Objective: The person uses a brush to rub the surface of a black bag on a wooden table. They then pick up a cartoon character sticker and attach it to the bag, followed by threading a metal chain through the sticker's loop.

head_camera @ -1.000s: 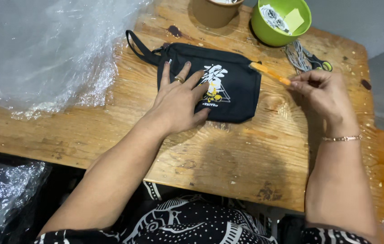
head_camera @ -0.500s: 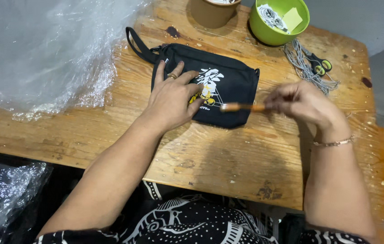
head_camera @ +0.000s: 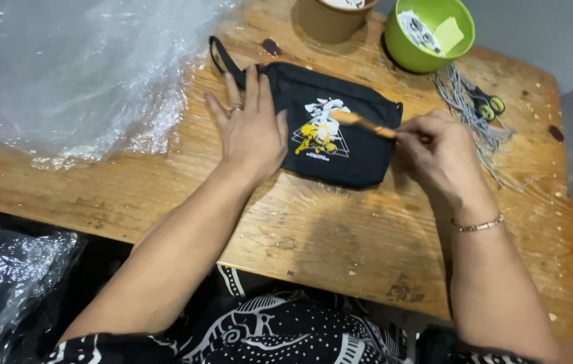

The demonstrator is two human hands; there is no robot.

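A small black pouch (head_camera: 360,145) with a white and yellow print and a strap lies flat on a wooden table (head_camera: 313,243). My left hand (head_camera: 251,128) rests palm down on the pouch's left half, fingers spread, a ring on one finger. My right hand (head_camera: 438,152) pinches a thin orange stick-like tool (head_camera: 364,123) and holds its blurred tip over the print. A bracelet sits on my right wrist.
A sheet of clear plastic wrap (head_camera: 71,74) covers the table's left side. At the back stand a brown cup (head_camera: 330,19) and a green bowl (head_camera: 428,34) with scraps inside. Scissors (head_camera: 485,102) and grey threads (head_camera: 462,108) lie at the right. More plastic sits below the table at left.
My right hand has carried the orange tool leftward from the pouch's right edge to over the print. My left hand has stayed pressed on the pouch.
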